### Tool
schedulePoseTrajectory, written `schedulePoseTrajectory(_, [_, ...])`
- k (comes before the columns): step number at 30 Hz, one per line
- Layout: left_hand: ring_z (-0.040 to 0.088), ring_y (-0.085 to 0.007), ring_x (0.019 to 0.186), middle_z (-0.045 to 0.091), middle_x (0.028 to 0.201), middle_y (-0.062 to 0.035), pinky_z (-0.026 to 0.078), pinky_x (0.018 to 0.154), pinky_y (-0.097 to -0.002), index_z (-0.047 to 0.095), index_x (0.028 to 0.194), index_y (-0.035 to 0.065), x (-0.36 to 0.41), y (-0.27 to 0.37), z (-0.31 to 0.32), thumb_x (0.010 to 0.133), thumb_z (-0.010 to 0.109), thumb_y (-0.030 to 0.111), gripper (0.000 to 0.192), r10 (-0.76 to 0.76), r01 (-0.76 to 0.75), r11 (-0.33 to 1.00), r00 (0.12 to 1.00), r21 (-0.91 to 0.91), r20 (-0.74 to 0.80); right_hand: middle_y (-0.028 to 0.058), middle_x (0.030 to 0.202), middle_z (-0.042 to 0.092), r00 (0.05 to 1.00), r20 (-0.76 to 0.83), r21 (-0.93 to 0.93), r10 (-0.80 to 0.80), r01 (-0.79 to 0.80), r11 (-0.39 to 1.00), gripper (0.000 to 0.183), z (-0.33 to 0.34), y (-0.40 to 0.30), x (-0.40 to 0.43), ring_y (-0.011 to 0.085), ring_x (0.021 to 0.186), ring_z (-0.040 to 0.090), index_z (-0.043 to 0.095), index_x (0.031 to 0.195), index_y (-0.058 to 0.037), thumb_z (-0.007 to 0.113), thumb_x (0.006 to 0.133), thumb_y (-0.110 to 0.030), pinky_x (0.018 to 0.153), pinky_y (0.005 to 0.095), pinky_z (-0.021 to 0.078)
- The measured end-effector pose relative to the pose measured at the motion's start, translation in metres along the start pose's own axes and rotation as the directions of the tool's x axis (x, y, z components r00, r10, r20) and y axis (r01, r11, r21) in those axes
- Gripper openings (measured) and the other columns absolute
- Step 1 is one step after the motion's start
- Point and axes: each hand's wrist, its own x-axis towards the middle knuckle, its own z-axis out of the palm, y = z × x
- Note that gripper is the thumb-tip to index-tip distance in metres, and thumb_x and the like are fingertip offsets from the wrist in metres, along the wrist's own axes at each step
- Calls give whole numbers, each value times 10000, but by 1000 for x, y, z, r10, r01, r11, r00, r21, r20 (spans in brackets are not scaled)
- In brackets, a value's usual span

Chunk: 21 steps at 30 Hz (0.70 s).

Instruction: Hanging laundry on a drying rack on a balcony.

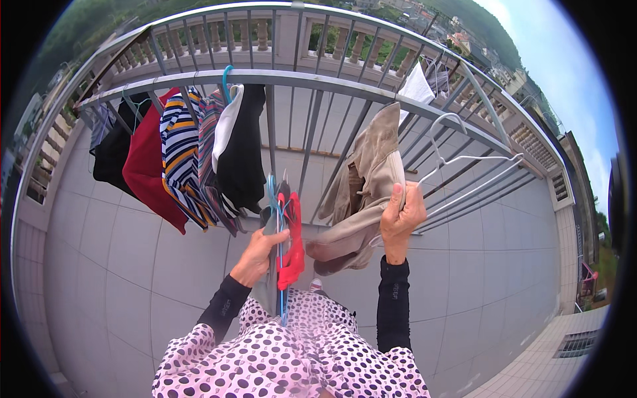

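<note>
My left hand is closed around a bunch of hangers, among them a blue one, held in front of my body. A red strappy garment and grey cloth hang with that bunch. To the right, my right hand pinches the edge of beige trousers, thumb on the near side. The upper part of the trousers reaches the rack's metal rail, and their legs droop towards me. A white hanger sticks out beside the right hand; the fingers hide whether they grip it too.
A metal railing rack stands before me. On its left hang a red garment, a striped shirt and black clothes. White cloth hangs at the far right. Beyond is a stone balustrade; grey tiles cover the floor.
</note>
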Motion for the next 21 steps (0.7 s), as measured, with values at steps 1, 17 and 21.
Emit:
schedulePoseTrajectory(1, [581, -114, 685, 589, 817, -44, 486, 628, -250, 551, 959, 22, 1, 0, -2, 812, 600, 68, 161, 4, -4, 1000, 1000, 4, 8, 116, 674, 467, 995, 95, 75, -24, 17, 997, 181, 2, 3, -9, 280, 550, 453, 463, 715, 2, 517, 863, -87, 504, 340, 354])
schedulePoseTrajectory(17, [605, -141, 728, 620, 850, -71, 494, 689, -273, 578, 934, 0, 6, -12, -38, 805, 600, 67, 148, -20, 20, 1000, 1000, 4, 10, 88, 616, 557, 751, 172, -167, 638, -616, 770, 309, -48, 29, -145, 162, 496, 494, 490, 1167, -24, 475, 862, -70, 483, 318, 377])
schedulePoseTrajectory(21, [611, -139, 733, 621, 845, -69, 498, 693, -267, 574, 926, -11, 6, -2, -52, 810, 594, 63, 139, 4, -5, 1000, 999, -24, -42, 127, 569, 563, 659, 392, -497, 642, -436, 750, 243, -82, 51, -207, 272, 519, 557, 591, 1051, -69, 520, 820, -52, 502, 391, 401])
